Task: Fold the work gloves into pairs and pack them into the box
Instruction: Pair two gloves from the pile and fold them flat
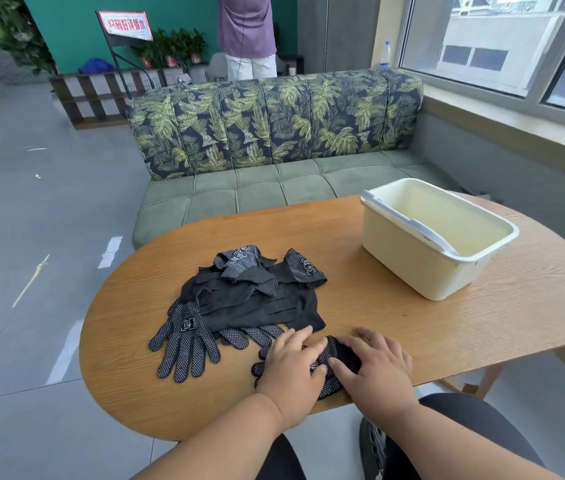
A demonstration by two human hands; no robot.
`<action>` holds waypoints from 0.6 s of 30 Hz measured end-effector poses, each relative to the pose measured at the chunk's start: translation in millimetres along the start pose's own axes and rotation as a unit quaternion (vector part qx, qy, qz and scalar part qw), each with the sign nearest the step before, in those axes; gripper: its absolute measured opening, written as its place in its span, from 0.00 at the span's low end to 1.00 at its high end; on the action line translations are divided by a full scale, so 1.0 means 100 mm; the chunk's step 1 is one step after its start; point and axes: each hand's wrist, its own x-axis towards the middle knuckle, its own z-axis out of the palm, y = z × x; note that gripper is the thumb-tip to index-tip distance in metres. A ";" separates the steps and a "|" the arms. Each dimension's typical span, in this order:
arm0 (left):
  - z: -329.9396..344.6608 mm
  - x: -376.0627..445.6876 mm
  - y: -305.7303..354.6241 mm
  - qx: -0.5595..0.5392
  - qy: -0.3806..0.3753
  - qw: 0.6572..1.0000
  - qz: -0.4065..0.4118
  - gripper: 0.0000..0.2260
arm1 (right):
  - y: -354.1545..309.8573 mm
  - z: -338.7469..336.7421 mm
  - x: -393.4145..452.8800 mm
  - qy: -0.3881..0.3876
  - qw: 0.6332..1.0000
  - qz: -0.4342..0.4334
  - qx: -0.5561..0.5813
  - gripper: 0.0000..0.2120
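Both hands, left [293, 363] and right [374, 363], press flat on a glove [338, 358] lying crosswise, fingers pointing left.

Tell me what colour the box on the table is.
The box is cream or pale yellow, with a whitish handle lying across its rim, seen in the head view.

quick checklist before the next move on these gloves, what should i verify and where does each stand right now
1. Both hands on the work: left hand and right hand rest on the glove being folded. Ok.
2. Two gloves matched under the hands: mostly covered. Cannot tell.
3. Fold finished: dotted fingers poke out at the near edge. Not ok.
4. Box open, nothing visible inside. Ok.
5. Path to the box over the table bare. Ok.
6. Glove pile sorted: jumbled. Not ok.
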 end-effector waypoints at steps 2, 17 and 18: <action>-0.06 -0.04 -0.05 0.019 -0.010 1.000 -0.010 0.24 | -0.01 0.00 0.00 0.001 1.000 -0.001 -0.002 0.25; -0.36 -0.44 -0.64 0.002 0.154 0.983 -0.100 0.11 | 0.00 -0.01 -0.02 0.001 1.000 -0.012 -0.006 0.25; -0.36 -0.45 -0.64 -0.004 0.149 0.981 -0.126 0.10 | 0.00 -0.02 -0.02 0.000 1.000 -0.012 -0.005 0.25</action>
